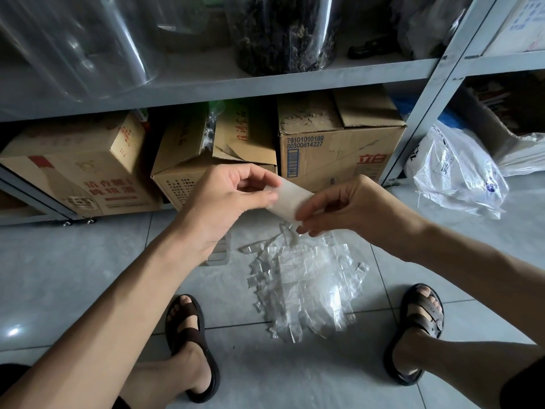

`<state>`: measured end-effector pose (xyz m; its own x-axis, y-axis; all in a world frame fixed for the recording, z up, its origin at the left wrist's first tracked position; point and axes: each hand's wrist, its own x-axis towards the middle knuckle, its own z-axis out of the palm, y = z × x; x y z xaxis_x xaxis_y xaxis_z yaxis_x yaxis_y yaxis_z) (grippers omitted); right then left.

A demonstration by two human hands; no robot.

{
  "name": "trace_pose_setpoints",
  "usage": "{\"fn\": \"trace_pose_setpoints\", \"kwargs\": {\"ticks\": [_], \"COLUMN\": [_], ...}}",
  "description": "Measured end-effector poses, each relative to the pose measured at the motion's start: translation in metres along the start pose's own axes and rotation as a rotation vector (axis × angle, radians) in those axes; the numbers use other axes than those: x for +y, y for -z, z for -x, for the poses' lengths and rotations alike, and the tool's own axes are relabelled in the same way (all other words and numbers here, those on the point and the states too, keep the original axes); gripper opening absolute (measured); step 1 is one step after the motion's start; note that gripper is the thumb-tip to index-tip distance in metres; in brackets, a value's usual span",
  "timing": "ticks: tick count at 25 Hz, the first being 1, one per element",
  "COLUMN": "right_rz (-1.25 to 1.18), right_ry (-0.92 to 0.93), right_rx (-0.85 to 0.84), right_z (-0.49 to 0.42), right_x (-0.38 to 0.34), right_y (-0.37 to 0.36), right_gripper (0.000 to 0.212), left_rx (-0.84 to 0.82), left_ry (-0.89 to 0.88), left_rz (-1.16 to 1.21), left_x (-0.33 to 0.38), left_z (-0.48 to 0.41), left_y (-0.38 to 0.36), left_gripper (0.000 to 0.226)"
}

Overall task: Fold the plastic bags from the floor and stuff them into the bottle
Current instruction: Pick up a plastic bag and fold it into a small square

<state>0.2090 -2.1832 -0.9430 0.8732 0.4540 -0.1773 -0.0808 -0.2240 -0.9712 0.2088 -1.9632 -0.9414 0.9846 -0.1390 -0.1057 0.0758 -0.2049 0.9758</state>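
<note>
A small folded clear plastic bag (290, 200) is stretched between my hands above the floor. My left hand (233, 199) pinches its upper left end between thumb and fingers. My right hand (339, 209) pinches its lower right end. Below them a heap of several clear plastic bags (306, 284) lies on the grey floor tiles between my sandalled feet. Part of a clear plastic object (219, 255) shows on the floor under my left wrist; I cannot tell whether it is the bottle.
A grey metal shelf rack (236, 81) stands ahead, with cardboard boxes (339, 149) under its lowest board and large clear jars (283, 33) on it. A crumpled white printed bag (460, 175) lies on the floor at the right.
</note>
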Motion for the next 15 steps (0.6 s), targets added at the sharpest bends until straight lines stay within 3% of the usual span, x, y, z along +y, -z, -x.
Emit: {"fn": "trace_pose_setpoints", "kwargs": {"ticks": [8, 15], "right_rz": [-0.06, 0.067], "right_ry": [0.014, -0.001], "right_rx": [0.078, -0.038], "right_z": [0.0, 0.002], "right_x": [0.001, -0.002], "right_y": [-0.007, -0.001], "right_gripper": [0.016, 0.012], "left_rx": [0.092, 0.191], "left_ry": [0.205, 0.193], "left_rz": [0.39, 0.254], "left_x": [-0.005, -0.004], "left_z": [0.0, -0.002], "left_y": [-0.013, -0.005], "left_gripper": [0.018, 0.006]}}
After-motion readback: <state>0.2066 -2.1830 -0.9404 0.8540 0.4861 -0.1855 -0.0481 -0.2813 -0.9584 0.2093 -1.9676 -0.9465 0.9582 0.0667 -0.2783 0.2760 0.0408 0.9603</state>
